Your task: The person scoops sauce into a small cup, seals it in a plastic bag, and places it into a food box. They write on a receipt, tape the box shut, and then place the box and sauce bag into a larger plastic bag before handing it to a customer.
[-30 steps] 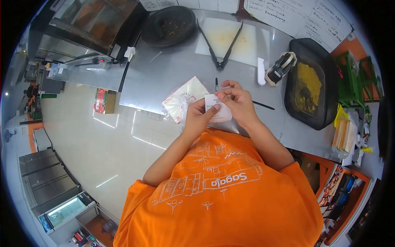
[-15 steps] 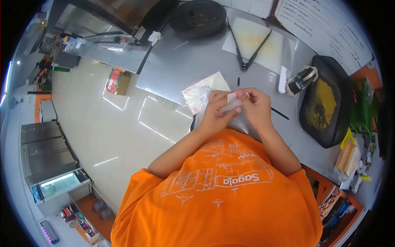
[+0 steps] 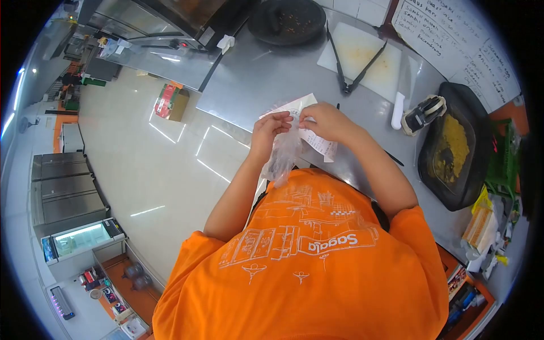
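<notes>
A clear plastic bag (image 3: 283,154) hangs at the counter's front edge, just before the orange shirt, with a white printed paper packet (image 3: 306,102) showing behind its top. My left hand (image 3: 271,135) is closed at the bag's gathered upper part, fingers curled. Facing it, my right hand (image 3: 328,120) pinches the same upper part from the other side, fingertips close to the left ones. A white printed receipt (image 3: 321,145) lies below my right hand, beside the bag, its upper end hidden by that hand.
On the steel counter (image 3: 255,85) are a black round pan (image 3: 287,21), black tongs (image 3: 347,86) on a white cutting board (image 3: 362,48), a white-handled knife (image 3: 398,107), a tape dispenser (image 3: 422,113) and a black tray (image 3: 428,170) with yellow food. A box (image 3: 171,102) stands on the floor.
Both hands held the receipt before; now it lies below my right hand and both hands are at the bag's top. My hands have moved slightly left, and the view has shifted a little.
</notes>
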`<action>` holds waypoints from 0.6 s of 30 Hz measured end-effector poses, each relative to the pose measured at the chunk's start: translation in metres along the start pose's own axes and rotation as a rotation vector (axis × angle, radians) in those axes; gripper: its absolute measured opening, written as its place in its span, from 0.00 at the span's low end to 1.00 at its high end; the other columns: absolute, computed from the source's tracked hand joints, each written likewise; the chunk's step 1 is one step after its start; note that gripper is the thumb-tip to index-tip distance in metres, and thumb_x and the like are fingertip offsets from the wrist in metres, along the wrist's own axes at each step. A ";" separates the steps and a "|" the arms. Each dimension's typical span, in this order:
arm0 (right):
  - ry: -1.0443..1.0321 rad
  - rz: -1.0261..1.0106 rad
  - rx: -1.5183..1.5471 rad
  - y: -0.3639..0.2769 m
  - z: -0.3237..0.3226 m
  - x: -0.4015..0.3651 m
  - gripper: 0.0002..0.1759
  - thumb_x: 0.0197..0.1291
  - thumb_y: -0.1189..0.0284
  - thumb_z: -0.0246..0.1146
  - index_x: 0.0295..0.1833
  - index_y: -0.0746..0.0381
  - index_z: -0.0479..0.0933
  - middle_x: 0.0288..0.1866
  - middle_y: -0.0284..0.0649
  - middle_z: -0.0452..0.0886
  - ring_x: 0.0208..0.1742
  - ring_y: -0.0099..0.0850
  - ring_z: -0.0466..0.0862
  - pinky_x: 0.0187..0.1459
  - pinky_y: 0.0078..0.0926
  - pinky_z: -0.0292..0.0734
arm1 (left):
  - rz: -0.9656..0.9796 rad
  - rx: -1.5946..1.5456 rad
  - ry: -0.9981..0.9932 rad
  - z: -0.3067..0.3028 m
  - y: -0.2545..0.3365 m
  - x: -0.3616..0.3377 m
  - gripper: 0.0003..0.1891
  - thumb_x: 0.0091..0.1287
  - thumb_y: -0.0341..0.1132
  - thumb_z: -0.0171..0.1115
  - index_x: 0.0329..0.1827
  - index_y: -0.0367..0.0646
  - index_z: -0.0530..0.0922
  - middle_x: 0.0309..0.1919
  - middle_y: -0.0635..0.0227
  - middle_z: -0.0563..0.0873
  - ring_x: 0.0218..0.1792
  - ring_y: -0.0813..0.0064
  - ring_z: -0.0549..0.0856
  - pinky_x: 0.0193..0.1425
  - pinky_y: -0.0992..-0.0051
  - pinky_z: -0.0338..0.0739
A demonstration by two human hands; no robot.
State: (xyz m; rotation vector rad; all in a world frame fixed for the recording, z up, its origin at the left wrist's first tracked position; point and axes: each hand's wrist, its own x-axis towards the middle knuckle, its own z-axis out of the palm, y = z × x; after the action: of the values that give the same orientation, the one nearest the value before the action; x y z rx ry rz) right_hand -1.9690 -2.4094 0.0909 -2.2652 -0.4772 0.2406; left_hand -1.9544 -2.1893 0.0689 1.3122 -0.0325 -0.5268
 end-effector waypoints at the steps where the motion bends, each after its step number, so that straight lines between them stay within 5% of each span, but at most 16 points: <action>1: 0.001 -0.003 0.000 0.003 0.003 0.006 0.10 0.60 0.67 0.65 0.42 0.61 0.85 0.41 0.49 0.86 0.44 0.48 0.85 0.46 0.42 0.77 | 0.038 0.115 0.072 0.004 -0.002 -0.002 0.21 0.63 0.29 0.55 0.59 0.29 0.79 0.48 0.56 0.85 0.45 0.72 0.84 0.51 0.75 0.78; 8: -0.020 0.009 -0.108 0.010 0.011 0.022 0.11 0.60 0.63 0.65 0.42 0.58 0.85 0.41 0.47 0.87 0.45 0.46 0.86 0.48 0.43 0.78 | 0.085 0.490 0.174 0.011 -0.013 -0.001 0.18 0.61 0.28 0.69 0.54 0.32 0.82 0.34 0.66 0.88 0.33 0.80 0.83 0.39 0.79 0.77; 18: 0.046 0.000 -0.101 0.015 0.012 0.021 0.12 0.60 0.62 0.66 0.44 0.57 0.85 0.42 0.46 0.87 0.46 0.46 0.85 0.49 0.43 0.78 | 0.198 0.481 0.236 0.015 -0.020 0.004 0.11 0.68 0.31 0.68 0.47 0.31 0.86 0.33 0.66 0.89 0.33 0.82 0.84 0.39 0.80 0.79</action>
State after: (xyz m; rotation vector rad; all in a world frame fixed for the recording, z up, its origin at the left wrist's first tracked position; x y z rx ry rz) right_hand -1.9500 -2.4018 0.0711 -2.3633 -0.4750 0.1678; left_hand -1.9626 -2.2080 0.0537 1.8121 -0.0977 -0.1945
